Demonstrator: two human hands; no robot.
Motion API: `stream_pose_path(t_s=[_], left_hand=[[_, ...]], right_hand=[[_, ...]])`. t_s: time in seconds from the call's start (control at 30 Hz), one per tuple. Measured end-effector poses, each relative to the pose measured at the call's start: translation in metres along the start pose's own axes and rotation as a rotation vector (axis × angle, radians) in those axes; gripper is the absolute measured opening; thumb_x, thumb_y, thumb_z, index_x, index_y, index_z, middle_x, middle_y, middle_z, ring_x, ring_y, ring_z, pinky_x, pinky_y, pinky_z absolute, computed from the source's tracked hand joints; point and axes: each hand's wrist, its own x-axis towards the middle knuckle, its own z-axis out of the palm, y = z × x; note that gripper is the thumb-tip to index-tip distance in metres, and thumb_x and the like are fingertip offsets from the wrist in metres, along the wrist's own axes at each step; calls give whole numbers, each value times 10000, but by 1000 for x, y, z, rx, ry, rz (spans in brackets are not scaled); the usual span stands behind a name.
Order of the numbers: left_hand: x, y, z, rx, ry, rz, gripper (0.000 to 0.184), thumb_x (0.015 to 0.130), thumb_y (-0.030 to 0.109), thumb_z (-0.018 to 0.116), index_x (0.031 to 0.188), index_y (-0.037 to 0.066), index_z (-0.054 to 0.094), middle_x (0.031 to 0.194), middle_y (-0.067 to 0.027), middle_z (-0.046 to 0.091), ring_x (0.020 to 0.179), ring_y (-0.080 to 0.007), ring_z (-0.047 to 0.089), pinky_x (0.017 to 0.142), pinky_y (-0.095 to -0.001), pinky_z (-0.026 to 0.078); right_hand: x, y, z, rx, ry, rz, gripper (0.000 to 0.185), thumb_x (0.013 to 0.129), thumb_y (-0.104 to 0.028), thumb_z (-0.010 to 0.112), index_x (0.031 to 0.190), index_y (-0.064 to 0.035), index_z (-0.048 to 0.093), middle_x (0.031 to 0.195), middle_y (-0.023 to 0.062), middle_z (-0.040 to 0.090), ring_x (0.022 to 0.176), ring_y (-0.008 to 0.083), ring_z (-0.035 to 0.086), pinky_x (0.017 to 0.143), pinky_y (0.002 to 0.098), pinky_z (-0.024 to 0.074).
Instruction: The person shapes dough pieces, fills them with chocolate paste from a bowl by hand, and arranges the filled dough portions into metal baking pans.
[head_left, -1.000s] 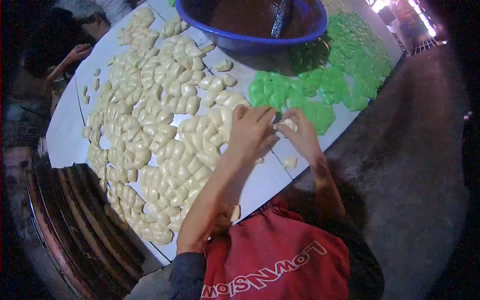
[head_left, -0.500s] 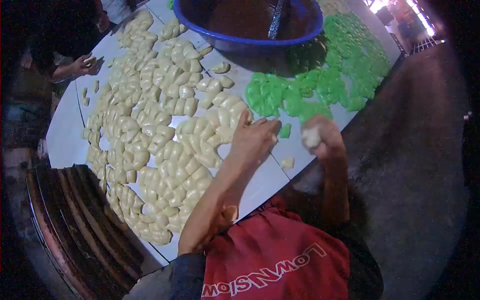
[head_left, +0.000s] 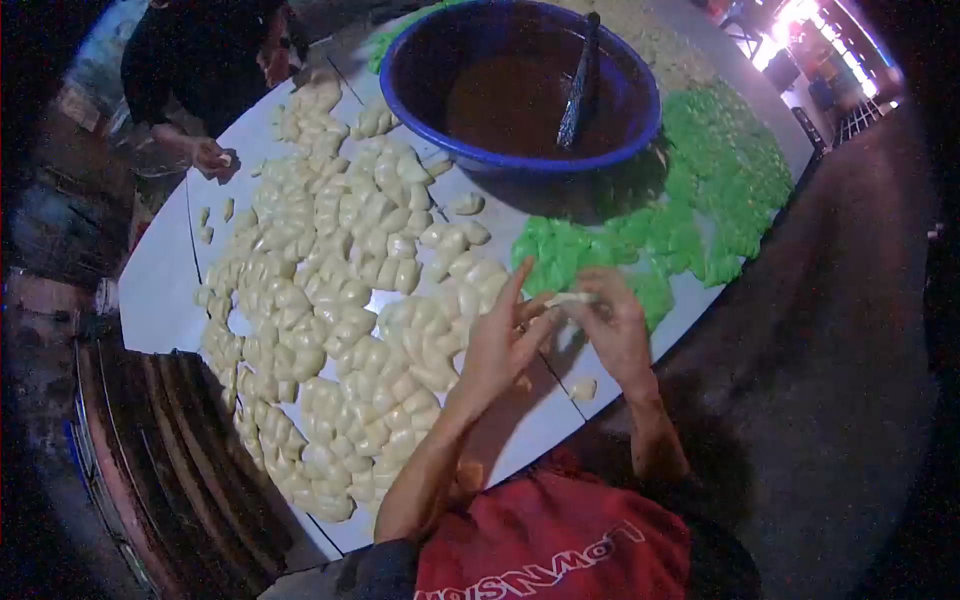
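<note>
Above the near edge of the table, my left hand (head_left: 500, 350) and my right hand (head_left: 618, 335) meet over a small piece of pale dough (head_left: 572, 299). Both hands pinch it between thumb and fingers, and the left index finger sticks out. Many glossy cream dough pieces (head_left: 350, 310) lie packed together to the left of my hands. Green dough pieces (head_left: 560, 250) lie just beyond my fingers and spread to the right. One loose pale dough piece (head_left: 582, 389) rests near the table edge, below my right hand.
A blue basin (head_left: 520, 160) with brown filling and a foil-like handled utensil (head_left: 573, 110) stands at the back of the white table (head_left: 160, 290). Another person's hand (head_left: 212, 158) holds a small piece at the far left. Stacked dark curved trays (head_left: 180, 450) stand at the lower left.
My right hand has moved left to meet my left hand, which has lifted off the cream dough. Both now hold the pale piece. The view has shifted, showing more of the basin.
</note>
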Motion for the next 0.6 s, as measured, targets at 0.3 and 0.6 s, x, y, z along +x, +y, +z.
stream_pose_path(t_s=[0.3, 0.6], left_hand=[[69, 14, 41, -406, 354, 652, 807, 876, 397, 682, 1421, -85, 333, 1228, -219, 610, 910, -242, 661, 823, -309, 518], [58, -10, 3, -330, 108, -134, 471, 946, 196, 623, 1352, 4, 483, 1115, -138, 667, 834, -115, 632, 705, -233, 499]], right_hand=[[64, -71, 13, 1070, -238, 289, 144, 904, -123, 646, 1012, -41, 598, 890, -4, 617, 770, 71, 587, 697, 233, 484], [274, -31, 38, -147, -585, -56, 236, 919, -232, 576, 1015, -17, 593, 903, 65, 655, 795, 112, 603, 682, 273, 472]])
